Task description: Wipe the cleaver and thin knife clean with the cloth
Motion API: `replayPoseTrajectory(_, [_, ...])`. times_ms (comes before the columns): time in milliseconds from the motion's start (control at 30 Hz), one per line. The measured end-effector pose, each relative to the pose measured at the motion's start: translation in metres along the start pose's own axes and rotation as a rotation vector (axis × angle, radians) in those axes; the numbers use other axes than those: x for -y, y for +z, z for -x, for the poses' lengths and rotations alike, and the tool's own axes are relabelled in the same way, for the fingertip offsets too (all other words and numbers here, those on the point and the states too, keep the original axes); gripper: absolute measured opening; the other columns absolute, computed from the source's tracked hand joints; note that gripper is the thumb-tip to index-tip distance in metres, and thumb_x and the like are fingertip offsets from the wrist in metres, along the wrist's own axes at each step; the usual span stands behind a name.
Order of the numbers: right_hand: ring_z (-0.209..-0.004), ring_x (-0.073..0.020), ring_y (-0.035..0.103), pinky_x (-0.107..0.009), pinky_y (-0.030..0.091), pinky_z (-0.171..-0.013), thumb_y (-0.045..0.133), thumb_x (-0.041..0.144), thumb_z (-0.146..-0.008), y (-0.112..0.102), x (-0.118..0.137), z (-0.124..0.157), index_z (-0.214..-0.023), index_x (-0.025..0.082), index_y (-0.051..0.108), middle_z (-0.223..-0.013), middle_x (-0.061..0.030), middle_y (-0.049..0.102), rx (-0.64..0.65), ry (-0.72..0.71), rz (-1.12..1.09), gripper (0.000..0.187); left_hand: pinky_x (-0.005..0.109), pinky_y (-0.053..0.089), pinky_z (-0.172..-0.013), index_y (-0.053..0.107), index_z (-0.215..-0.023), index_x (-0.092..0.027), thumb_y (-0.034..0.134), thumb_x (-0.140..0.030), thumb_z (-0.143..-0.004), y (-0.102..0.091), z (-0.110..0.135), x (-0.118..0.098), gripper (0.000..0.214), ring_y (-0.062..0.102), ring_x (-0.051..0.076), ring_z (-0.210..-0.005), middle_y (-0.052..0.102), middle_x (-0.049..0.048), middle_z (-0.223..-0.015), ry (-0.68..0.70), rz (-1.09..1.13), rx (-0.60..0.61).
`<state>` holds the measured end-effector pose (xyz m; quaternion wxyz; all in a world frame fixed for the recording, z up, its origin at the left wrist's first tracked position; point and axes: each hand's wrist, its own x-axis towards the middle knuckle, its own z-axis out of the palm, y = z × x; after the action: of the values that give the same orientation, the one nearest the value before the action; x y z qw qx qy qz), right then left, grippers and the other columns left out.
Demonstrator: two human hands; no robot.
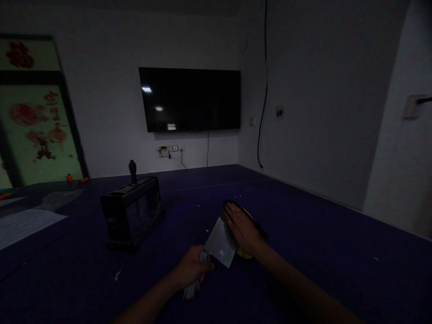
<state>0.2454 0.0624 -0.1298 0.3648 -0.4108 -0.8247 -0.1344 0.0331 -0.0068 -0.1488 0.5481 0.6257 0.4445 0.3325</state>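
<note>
My left hand point(191, 266) is closed round the pale handle of a broad cleaver point(221, 242), whose flat steel blade points up and to the right. My right hand point(243, 228) lies on top of a round yellowish thing with a dark rim point(248, 255) on the dark blue surface, fingers together and stretched forward, touching the blade's far edge. The room is dim, so I cannot make out what the round thing is.
A dark knife block or box point(132, 216) with a black handle sticking up point(132, 170) stands to the left. White sheets point(27, 222) lie at the far left. A black wall screen point(191, 99) hangs ahead, with a cable point(263, 90) down the right wall.
</note>
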Motion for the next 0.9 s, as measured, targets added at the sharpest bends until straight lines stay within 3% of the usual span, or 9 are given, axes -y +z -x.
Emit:
replayPoseTrajectory(333, [-0.131,-0.0215,0.022,-0.045,0.025,-0.106,0.024,0.032,-0.094,0.005,0.000,0.004,-0.137,0.014,0.028,-0.143,-0.0096,0.027,0.034,-0.049,-0.027,0.047,0.016,0.034,-0.029,0.047,-0.079,-0.017,0.063,-0.032,-0.060,0.000,-0.001,0.000,0.029,0.035,0.005,-0.026,0.044,-0.0102,-0.039,0.002,0.062,-0.038])
replayPoseTrajectory(533, [-0.132,-0.0208,0.019,-0.043,0.023,-0.107,0.023,0.033,-0.094,-0.002,0.016,0.007,-0.137,0.014,0.029,-0.143,-0.0091,0.025,0.123,-0.092,-0.080,0.047,0.016,0.032,-0.028,0.045,-0.073,-0.018,0.062,-0.032,-0.059,0.003,-0.001,-0.001,0.026,0.034,0.006,-0.024,0.043,-0.0104,-0.036,0.015,0.107,-0.083])
replayPoseTrajectory(900, [-0.133,-0.0178,0.018,-0.039,0.022,-0.108,0.031,0.023,-0.091,-0.019,0.055,0.011,-0.136,0.015,0.030,-0.142,-0.0072,0.028,0.340,-0.321,-0.244,0.046,0.017,0.029,-0.026,0.047,-0.072,-0.018,0.063,-0.037,-0.056,-0.001,-0.007,0.003,0.030,0.035,0.007,-0.023,0.043,-0.0091,-0.035,0.014,0.195,-0.237])
